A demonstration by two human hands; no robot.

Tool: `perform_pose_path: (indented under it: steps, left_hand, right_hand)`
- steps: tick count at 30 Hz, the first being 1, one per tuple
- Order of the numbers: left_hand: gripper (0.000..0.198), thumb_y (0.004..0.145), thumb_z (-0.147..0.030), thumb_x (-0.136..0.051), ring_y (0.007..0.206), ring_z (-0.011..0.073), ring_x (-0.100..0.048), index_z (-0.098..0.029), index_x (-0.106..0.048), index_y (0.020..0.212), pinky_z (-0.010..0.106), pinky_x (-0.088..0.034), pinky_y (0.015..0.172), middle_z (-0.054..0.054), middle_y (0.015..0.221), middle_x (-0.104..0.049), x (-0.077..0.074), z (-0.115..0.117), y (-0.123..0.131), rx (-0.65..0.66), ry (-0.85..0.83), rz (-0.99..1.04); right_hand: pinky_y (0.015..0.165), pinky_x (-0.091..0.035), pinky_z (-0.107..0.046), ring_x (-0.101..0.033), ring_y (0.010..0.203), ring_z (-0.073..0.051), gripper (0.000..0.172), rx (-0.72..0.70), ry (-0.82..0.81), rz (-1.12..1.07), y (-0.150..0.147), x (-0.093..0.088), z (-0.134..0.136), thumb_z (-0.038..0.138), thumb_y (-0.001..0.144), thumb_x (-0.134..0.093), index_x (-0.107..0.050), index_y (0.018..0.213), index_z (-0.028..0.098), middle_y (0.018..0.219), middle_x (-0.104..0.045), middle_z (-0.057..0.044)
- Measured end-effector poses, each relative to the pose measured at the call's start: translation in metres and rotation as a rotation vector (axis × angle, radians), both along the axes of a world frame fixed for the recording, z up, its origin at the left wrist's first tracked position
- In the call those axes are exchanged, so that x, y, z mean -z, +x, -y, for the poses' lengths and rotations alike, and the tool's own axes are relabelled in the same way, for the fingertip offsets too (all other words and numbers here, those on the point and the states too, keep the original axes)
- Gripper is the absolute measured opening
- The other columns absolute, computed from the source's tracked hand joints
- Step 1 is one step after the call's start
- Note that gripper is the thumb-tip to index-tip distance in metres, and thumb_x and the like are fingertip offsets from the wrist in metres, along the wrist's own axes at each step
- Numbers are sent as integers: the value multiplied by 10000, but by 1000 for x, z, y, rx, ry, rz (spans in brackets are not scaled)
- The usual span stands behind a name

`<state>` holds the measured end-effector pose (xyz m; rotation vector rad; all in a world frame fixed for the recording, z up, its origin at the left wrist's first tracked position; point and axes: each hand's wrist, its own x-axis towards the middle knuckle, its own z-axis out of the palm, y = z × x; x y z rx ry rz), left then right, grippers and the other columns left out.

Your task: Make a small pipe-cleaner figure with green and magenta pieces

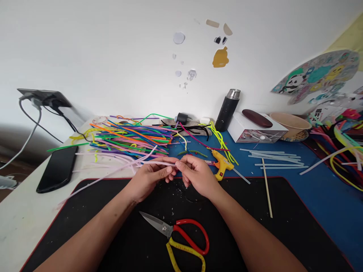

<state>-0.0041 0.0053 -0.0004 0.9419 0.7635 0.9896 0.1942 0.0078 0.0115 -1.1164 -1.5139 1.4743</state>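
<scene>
My left hand (151, 175) has its fingers pressed round a pale pink pipe cleaner (113, 173), which trails down to the left over the mat's edge. At its right, my right hand (194, 172) pinches the strip's end between thumb and forefinger, the fingertips of both hands nearly touching. Below the hands lie scissors (167, 229) with one red and one yellow handle, blades pointing up-left. A yellow glue gun (222, 165) rests just right of my right hand. Behind the hands is a pile of coloured pipe cleaners (133, 136).
A black mat (121, 241) covers the front. A phone (57, 168) lies at left. Toward the back right stand a black bottle (227, 109), a white box (255, 132) and a bowl (292, 122). Glue sticks (278, 155) and a wooden stick (266, 189) lie right.
</scene>
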Motion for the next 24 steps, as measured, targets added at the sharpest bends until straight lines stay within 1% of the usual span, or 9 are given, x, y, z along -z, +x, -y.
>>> perform_pose_path:
  steps: [3,6,11,15,19,24]
  left_hand:
    - [296,816,-417,-908,726,168,-633,-172,-829,962,270,-476,649,47,788,-721,2,0,3,-58,86,-109]
    - [273,840,-428,-884,716,165,-632,-168,-799,852,271,-476,659,38,764,-714,2,-2,2,-102,127,-161]
    - [289,831,-441,-888,681,165,-627,-173,-782,847,273,-475,646,26,729,-705,0,-3,-1,-144,123,-137]
    - [300,814,-453,-896,678,163,-620,-174,-788,843,268,-472,640,24,724,-698,0,-3,-1,-149,110,-146]
    - [341,755,-473,-930,707,178,-639,-178,-809,874,279,-494,670,34,747,-723,0,-2,0,-162,95,-210]
    - [360,724,-503,-937,696,178,-621,-183,-801,817,287,-495,659,31,751,-723,-2,-1,2,-196,142,-286]
  right_hand:
    - [485,-385,-245,-510,430,-115,423,-22,-4,13,-1,1,1,620,956,-661,-597,833,220,515,-538,81]
    - [488,-383,-244,-508,430,-114,393,-35,-9,22,-1,2,1,587,974,-645,-613,856,214,515,-545,79]
    - [484,-368,-242,-496,428,-112,321,-23,-15,20,-1,1,-1,519,978,-635,-627,903,207,525,-551,81]
    - [486,-366,-244,-487,423,-110,289,-28,-4,26,-1,0,-1,486,969,-648,-631,888,209,526,-543,85]
    - [490,-367,-244,-495,430,-111,257,-22,49,75,-2,1,1,440,991,-630,-648,871,214,522,-534,83]
    - [486,-362,-238,-510,439,-104,224,-14,87,102,-3,4,3,404,996,-632,-654,863,225,558,-528,83]
